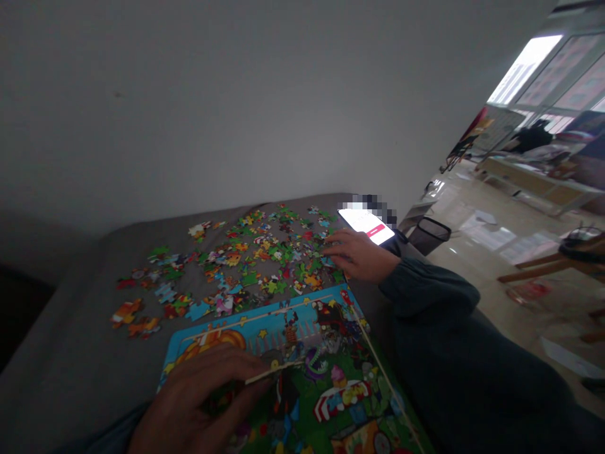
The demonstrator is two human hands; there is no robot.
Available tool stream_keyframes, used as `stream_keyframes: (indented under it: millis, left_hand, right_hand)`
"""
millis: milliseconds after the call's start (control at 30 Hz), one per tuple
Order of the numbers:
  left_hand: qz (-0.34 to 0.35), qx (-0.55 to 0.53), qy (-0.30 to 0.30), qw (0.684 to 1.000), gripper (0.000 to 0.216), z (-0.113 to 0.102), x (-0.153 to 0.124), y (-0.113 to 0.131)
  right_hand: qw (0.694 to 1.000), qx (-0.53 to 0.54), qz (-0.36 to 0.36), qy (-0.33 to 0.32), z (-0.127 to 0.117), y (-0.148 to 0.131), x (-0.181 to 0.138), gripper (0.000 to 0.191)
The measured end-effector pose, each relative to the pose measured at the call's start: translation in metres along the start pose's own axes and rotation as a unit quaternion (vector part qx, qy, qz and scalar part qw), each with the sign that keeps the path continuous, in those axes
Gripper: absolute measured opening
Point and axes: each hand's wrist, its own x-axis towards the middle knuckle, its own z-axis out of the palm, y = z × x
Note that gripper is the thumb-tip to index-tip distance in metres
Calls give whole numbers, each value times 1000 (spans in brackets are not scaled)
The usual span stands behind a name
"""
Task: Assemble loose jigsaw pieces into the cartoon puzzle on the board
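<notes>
A colourful cartoon puzzle board (331, 340) lies on a grey surface (70, 353) close to me. Beyond it several loose puzzle pieces (246, 258) are scattered. My left hand (198, 403) rests on the near left part of the board, fingers curled round a flat thin piece (271, 372) that it holds edge-on. My right hand (359, 255) lies palm down at the right end of the scattered pieces, fingers spread and touching them, with nothing held. A dark sleeve covers my right forearm.
A lit phone (366, 225) lies just beyond my right hand at the surface's right edge. A plain wall rises behind. To the right the floor drops away, with a black bin (428, 233), wooden chair legs (543, 271) and bright windows farther off.
</notes>
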Motion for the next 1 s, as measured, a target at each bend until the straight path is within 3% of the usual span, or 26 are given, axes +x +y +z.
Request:
stream_keyframes:
  millis: [267,533,767,900,1000]
  left_hand:
    - [-15,5,7,1000,17,0,0,2]
    - [-1,19,4,1000,15,0,1,0]
    - [-16,12,-10,1000,13,0,-1,0]
    - [-6,10,-21,1000,13,0,-3,-2]
    - [-3,20,-2,1000,14,0,-3,-4]
  right_hand:
    - [999,13,-17,-36,17,-25,2,39]
    - [999,-18,34,6,24,-53,30,55]
    - [999,-18,-12,-32,30,-66,29,53]
    - [999,-5,-35,-35,25,-61,24,52]
    - [1000,10,-15,5,15,-39,19,46]
